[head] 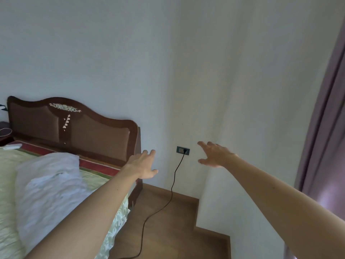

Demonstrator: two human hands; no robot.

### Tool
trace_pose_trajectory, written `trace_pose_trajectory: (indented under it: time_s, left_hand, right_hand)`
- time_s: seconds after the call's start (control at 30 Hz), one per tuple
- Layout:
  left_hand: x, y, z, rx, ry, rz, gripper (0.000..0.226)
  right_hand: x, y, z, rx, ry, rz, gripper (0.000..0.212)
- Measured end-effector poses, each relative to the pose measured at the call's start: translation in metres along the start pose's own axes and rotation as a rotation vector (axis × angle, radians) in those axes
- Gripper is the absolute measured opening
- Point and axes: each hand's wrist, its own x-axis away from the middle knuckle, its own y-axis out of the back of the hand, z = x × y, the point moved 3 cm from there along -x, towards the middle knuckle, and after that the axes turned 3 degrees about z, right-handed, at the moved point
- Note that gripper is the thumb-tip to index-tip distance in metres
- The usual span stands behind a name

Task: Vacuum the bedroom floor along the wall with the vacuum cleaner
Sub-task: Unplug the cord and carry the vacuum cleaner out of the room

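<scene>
Both arms were stretched forward with nothing in either hand. The bare left hand [143,164] hung at nine o'clock of the dark rectangular wall socket [183,150], fingers loosely spread. The bare right hand [214,155] hung at three o'clock of it, fingers splayed wide, thumb down.

A thin black power cord [174,176] was plugged into that socket. It trailed down the white plaster wall [112,62] and across the brown wooden plank floor [168,221], leaving the view at six o'clock. The vacuum cleaner itself was not in view; I judge it sat at the cord's far end, below the frame.

With power connected, the step in hand looked like taking up the machine. To do it well:

- Follow the cord down to the handle and take a full, firm grip with one hand.
- Keep the slack behind the nozzle so it is not run over.
- Start in the narrow gap at seven o'clock beside the carved brown wooden headboard [74,126].
- Hug the wall foot, then turn around the jutting corner toward the mauve fabric curtain [324,128] at three o'clock.
</scene>
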Motion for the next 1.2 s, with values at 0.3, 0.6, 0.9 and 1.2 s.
trace_pose_trajectory:
  time_s: [0.3, 0.6, 0.9, 1.2]
  left_hand:
    - [-0.142, -0.013, 0.013, -0.029, 0.014, 0.068, 0.075]
    - [-0.26, -0.02, 0.014, 0.0, 0.017, 0.111, 0.076]
    - [-0.34, -0.043, 0.028, 0.017, -0.005, 0.168, 0.075]
    - [-0.432, -0.109, 0.044, 0.054, -0.055, 0.28, 0.075]
  right_hand:
    - [-0.145, -0.018, -0.052, -0.076, 0.018, 0.029, 0.073]
    - [-0.252, -0.032, -0.103, -0.089, 0.007, 0.12, 0.076]
    - [-0.322, -0.071, -0.13, -0.16, -0.018, 0.212, 0.075]
    - [-0.386, -0.141, -0.147, -0.223, -0.077, 0.321, 0.074]
